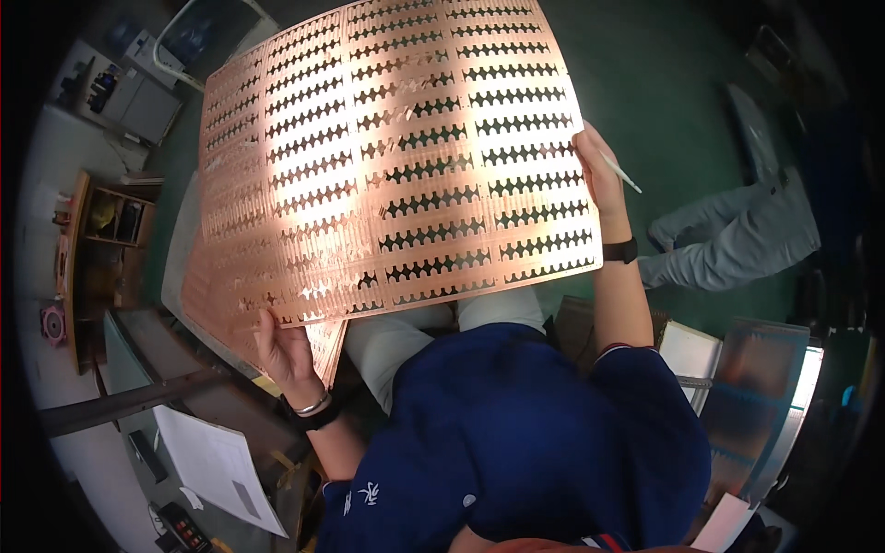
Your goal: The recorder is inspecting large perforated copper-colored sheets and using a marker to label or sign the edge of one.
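Note:
A large thin copper-coloured sheet (369,166), punched with rows of toothed cut-outs, is raised in front of me and catches bright light. My left hand (288,355) grips its lower left edge between thumb and fingers. At the right edge, my right hand (601,170) holds the sheet, its fingers partly hidden behind it. A slim white pen-like stick (624,174) also sticks out from that hand. Below the sheet, on the left, lies a stack of similar copper sheets (207,295), largely covered by the raised one.
To the left stands a wooden shelf unit (124,194), with white paper (217,470) lower down. A dark keypad device (182,530) sits at the lower left. Upright panels (756,396) lean at the right. Beyond my right arm are another person's grey-trousered legs (737,235).

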`<action>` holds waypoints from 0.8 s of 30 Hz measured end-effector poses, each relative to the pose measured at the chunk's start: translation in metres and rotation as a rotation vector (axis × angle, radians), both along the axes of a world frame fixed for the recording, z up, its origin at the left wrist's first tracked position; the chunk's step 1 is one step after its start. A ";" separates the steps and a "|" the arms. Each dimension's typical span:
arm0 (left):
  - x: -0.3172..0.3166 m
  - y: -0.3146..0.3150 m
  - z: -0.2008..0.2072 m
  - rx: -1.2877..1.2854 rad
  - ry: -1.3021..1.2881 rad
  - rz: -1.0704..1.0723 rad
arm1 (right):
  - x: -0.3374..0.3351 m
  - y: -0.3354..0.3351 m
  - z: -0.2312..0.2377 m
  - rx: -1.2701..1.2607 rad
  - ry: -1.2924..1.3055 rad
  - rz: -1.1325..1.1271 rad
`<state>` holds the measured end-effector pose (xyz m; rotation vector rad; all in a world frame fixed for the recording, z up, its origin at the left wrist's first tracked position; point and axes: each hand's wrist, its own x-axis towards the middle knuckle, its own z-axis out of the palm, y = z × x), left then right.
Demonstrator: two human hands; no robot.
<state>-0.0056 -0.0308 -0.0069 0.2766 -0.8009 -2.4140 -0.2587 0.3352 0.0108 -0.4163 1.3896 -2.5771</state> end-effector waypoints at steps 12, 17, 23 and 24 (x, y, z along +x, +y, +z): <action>0.016 -0.039 -0.012 0.113 -0.067 0.036 | -0.001 0.003 -0.006 -0.017 0.029 -0.085; 0.013 -0.063 0.007 -0.318 -0.566 0.448 | 0.001 0.007 -0.002 0.055 0.119 -0.114; -0.016 -0.085 0.034 -0.666 -0.641 0.404 | 0.005 0.005 0.011 0.148 0.130 -0.052; -0.022 -0.088 0.034 -0.666 -0.635 0.411 | 0.005 0.005 0.012 0.153 0.131 -0.045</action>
